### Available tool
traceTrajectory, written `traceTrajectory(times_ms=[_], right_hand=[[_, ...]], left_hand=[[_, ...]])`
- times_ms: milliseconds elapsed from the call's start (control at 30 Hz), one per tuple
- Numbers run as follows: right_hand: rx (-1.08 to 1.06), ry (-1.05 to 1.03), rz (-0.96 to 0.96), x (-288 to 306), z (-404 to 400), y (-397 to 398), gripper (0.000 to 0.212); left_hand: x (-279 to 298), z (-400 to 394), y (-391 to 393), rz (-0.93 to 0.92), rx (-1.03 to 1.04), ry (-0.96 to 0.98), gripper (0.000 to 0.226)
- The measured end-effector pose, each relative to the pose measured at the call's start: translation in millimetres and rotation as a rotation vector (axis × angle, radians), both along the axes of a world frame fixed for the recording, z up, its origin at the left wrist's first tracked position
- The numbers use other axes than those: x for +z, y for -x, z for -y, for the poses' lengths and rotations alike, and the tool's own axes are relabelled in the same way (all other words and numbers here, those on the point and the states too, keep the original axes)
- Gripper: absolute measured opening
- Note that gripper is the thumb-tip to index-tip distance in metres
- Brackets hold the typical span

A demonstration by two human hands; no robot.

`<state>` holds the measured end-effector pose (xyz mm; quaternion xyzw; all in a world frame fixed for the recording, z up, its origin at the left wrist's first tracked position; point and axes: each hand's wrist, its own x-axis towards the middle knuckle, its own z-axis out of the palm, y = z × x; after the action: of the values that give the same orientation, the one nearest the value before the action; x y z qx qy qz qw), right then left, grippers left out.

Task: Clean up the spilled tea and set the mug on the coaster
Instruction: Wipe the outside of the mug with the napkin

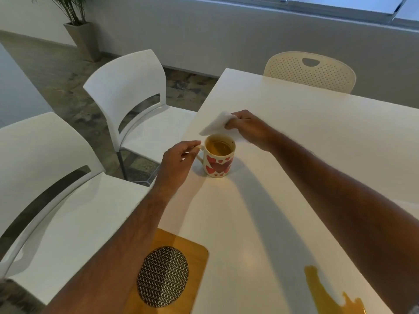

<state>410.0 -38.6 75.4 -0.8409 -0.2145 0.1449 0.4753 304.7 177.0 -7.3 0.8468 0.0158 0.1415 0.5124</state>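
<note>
A cream mug [218,165] with red hearts stands upright near the white table's [294,137] left edge, holding amber tea. My left hand [179,160] is beside its handle, fingers curled at it; whether they grip it is unclear. My right hand [248,128] is just behind the mug, pinching a white folded napkin [215,125] that hangs over the rim's far side. A round black-and-white woven coaster [163,276] lies on a wooden board [195,248] at the near edge, partly under my left forearm. A yellow tea puddle [326,293] spreads at the near right.
Two white chairs [131,94] [45,168] stand along the table's left side. A cream perforated chair [310,71] is at the far end. A potted plant [79,30] stands by the far wall.
</note>
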Motion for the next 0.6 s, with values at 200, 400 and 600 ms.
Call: traceTrajectory(times_ms=[200, 400, 600], right_hand=[[0.040, -0.106, -0.082, -20, -6, -16, 0.039], [0.076, -0.254, -0.300, -39, -8, -29, 0.048], [0.155, -0.305, -0.382, -53, -12, -33, 0.037]], left_hand=[[-2, -4, -5, 0.054, -0.012, -0.068, 0.024], [-2, -6, -10, 0.046, -0.004, -0.074, 0.019], [-2, -6, -9, 0.041, 0.025, -0.080, 0.026]])
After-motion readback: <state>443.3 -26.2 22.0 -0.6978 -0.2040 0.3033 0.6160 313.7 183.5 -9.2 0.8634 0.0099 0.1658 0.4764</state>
